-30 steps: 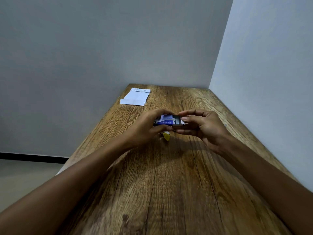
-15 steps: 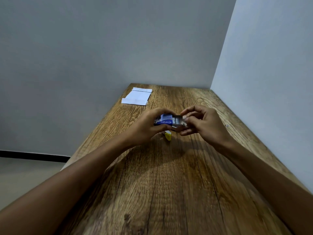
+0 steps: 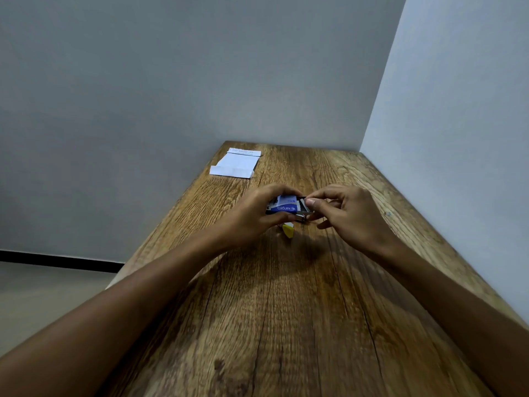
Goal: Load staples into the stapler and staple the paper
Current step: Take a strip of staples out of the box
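Left hand [image 3: 252, 216] grips blue staple box [image 3: 283, 206] above mid tabletop [image 3: 286, 310]; right hand [image 3: 346, 214] fingers [image 3: 310, 202] pinch at open tray end. Box light, crushable: hold sides. Staple strip likely brittle. Paper [image 3: 236, 164] far left; yellow stapler [image 3: 288, 230] partly hidden beneath.

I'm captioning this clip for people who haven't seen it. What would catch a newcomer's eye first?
First, the two hands meeting mid-table: the left hand grips a small blue staple box, while the right hand pinches at its open end. Just below them a yellow object, mostly hidden, sits on the wooden table. Farther back, near the table's left edge, lies a folded white paper.
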